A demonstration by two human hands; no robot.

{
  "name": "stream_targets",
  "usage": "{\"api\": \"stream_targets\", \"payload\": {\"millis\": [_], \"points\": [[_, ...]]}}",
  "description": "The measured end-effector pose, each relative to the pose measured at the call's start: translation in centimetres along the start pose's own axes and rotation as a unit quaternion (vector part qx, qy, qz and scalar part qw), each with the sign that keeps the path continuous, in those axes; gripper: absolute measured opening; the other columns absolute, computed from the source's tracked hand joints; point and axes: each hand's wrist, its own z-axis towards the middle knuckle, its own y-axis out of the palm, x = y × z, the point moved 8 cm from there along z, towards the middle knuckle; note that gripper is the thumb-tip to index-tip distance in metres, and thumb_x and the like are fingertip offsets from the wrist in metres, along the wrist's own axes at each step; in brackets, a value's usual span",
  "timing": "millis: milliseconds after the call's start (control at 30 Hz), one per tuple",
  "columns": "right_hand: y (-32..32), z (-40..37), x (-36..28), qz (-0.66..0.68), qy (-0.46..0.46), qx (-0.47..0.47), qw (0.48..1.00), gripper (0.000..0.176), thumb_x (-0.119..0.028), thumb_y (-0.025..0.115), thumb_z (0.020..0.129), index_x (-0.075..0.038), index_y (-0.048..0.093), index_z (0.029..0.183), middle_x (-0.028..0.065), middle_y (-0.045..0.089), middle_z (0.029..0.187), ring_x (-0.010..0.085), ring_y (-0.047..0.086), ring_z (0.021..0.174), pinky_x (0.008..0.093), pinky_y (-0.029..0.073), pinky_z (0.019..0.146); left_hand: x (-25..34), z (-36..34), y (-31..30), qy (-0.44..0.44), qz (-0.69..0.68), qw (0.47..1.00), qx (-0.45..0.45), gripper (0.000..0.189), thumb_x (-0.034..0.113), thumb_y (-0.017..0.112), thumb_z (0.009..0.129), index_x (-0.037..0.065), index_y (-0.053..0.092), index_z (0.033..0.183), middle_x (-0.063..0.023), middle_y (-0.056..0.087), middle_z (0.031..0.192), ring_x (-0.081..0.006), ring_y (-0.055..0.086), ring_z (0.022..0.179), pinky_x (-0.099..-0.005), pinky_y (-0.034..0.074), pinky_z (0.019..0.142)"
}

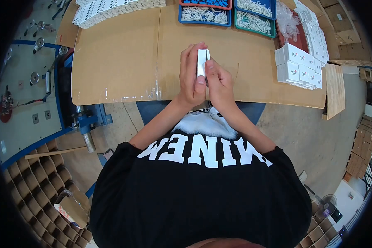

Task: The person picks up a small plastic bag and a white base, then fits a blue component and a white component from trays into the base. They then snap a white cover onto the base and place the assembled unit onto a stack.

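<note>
Head view. I see both hands raised over the cardboard that covers the table, meeting on one small white box.

The box stands on edge. Its long axis runs straight away from the body, and the far end points toward the trays at the back. A narrow edge faces the camera. A thin second white strip shows along its right side; I cannot tell whether this is a flap or a separate piece.

The left hand is closed on the box, with the palm against its left face and the fingers curled over the far end. The right hand grips it from the other side, with the thumb laid along the near end.

The box is held in the air just above the cardboard, near the middle of the table's width.

Behind it are a blue tray and a green tray, both holding white parts. A stack of similar white boxes lies well apart to the right.
</note>
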Motion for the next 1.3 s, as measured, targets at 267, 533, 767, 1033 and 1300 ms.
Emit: {"api": "stream_targets", "payload": {"millis": [267, 533, 767, 1033, 1300], "points": [[-1.1, 0.9, -1.3, -0.053, -0.222, -0.016, 0.973, 0.064, -0.036, 0.066, 0.099, 0.0, 0.038, 0.144, 0.0206, 0.041, 0.153, 0.0274, 0.046, 0.138, 0.0397, 0.038, 0.112, -0.8, 0.4, 1.1, -0.263, -0.251, 0.931, 0.031, 0.081, 0.053, 0.042, 0.096, 0.006, 0.025, 0.158, -0.0158, 0.043, 0.147, -0.0273, 0.048, 0.126, -0.0383, 0.036, 0.109], [-1.8, 1.2, -0.6, -0.009, -0.066, 0.043, 0.997, 0.053, -0.036, 0.061, 0.101, -0.001, 0.047, 0.139, 0.0215, 0.046, 0.147, 0.0265, 0.048, 0.137, 0.0365, 0.043, 0.108, -2.5, 0.1, 0.0, -0.189, -0.141, 0.971, 0.035, 0.086, 0.059, 0.04, 0.096, 0.002, 0.023, 0.158, -0.0189, 0.045, 0.143, -0.0263, 0.048, 0.123, -0.038, 0.038, 0.106], [0.5, 0.5, 0.7, 0.102, 0.079, 0.01, 0.992, 0.051, -0.029, 0.065, 0.101, 0.004, 0.05, 0.137, 0.0147, 0.061, 0.128, 0.019, 0.061, 0.113, 0.0321, 0.051, 0.094, -1.5, 0.3, -0.2, -0.053, -0.028, 0.998, 0.005, 0.11, 0.08, 0.043, 0.088, -0.008, 0.03, 0.151, -0.0225, 0.047, 0.128, -0.0324, 0.049, 0.116, -0.0406, 0.041, 0.099], [0.8, 0.2, 0.0, 0.066, 0.07, -0.027, 0.995, 0.051, -0.025, 0.063, 0.102, 0.004, 0.049, 0.141, 0.0119, 0.065, 0.121, 0.0134, 0.062, 0.108, 0.0289, 0.051, 0.092, -1.4, 0.0, -0.6, -0.063, -0.031, 0.997, 0.031, 0.115, 0.087, 0.046, 0.081, -0.008, 0.039, 0.145, -0.0201, 0.049, 0.126, -0.0295, 0.055, 0.11, -0.0388, 0.047, 0.09], [0.9, -0.6, -1.0, -0.049, 0.042, -0.052, 0.997, 0.048, -0.027, 0.044, 0.109, 0.005, 0.048, 0.143, 0.0082, 0.065, 0.107, 0.0106, 0.058, 0.098, 0.0261, 0.048, 0.087, -1.3, -0.2, -0.6, -0.071, -0.059, 0.994, 0.049, 0.083, 0.062, 0.045, 0.097, -0.01, 0.045, 0.139, -0.0234, 0.052, 0.125, -0.0311, 0.057, 0.106, -0.0379, 0.047, 0.089]]}}
